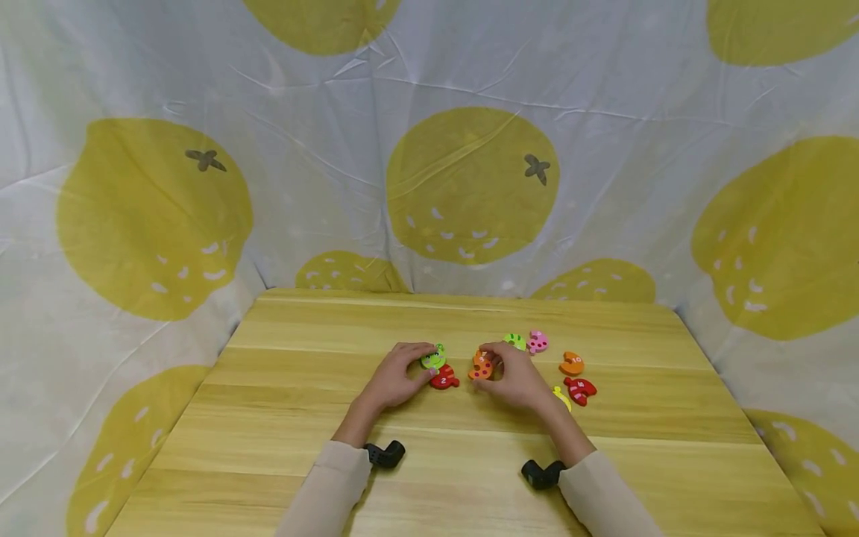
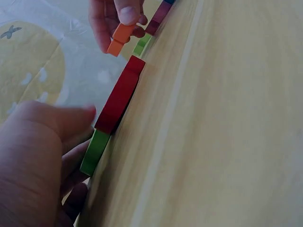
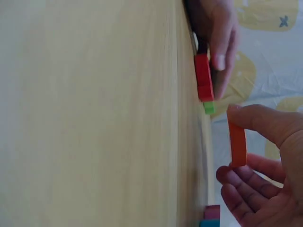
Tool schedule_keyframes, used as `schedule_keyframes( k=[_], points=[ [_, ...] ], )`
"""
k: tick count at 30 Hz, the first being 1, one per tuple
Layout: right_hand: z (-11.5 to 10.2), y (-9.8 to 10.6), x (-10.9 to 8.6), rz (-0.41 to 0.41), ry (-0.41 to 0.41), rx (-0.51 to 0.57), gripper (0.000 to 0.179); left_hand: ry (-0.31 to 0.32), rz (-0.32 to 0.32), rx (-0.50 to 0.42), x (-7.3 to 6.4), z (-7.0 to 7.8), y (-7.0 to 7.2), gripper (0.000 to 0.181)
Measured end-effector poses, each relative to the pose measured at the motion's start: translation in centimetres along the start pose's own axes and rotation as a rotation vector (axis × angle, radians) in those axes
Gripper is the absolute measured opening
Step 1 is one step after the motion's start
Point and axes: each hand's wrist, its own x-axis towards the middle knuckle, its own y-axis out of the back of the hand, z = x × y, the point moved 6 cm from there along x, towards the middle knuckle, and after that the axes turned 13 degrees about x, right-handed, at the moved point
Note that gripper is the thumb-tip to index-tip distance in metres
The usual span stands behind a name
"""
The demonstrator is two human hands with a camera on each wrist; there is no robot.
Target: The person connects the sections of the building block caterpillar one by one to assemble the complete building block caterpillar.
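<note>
- Piece, flat orange with red dots [image 1: 480, 367], lower centre of frame; right hand [image 1: 517, 377] pinches it, narrow grip, raised off wooden desk [image 1: 456, 477], roughly parallel to it.
- Flat red piece numbered 2 [image 1: 443, 378] lies left of it, gap between, knob pointing right.
- Left hand [image 1: 394, 379] nearer red; grip curled around green smiling-face piece [image 1: 433, 360].

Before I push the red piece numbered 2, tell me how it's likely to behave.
The red piece looks rigid, judging by its crisp, thick edge. Lying flat on the table, it should slide rather than roll or tip. It may nudge the adjoining green smiling piece too.
</note>
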Motion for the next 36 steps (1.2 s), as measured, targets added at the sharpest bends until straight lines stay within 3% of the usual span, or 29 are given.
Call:
schedule_keyframes(
  k=[11, 22, 36],
  points=[
    [-0.1, -2.4, -0.5, -0.049, 0.012, 0.107, 0.061, 0.004, -0.005, -0.012, 0.1, -0.3, -0.1, 0.045],
    [-0.4, -3.7, -0.7, -0.006, -0.01, 0.108, 0.057, -0.005, 0.015, -0.001, 0.1, 0.0, -0.1, 0.044],
    [-0.6, -4.4, -0.6, 0.061, 0.02, 0.007, 0.055, 0.024, 0.004, 0.0, 0.1, 0.1, 0.1, 0.046]
  ],
)
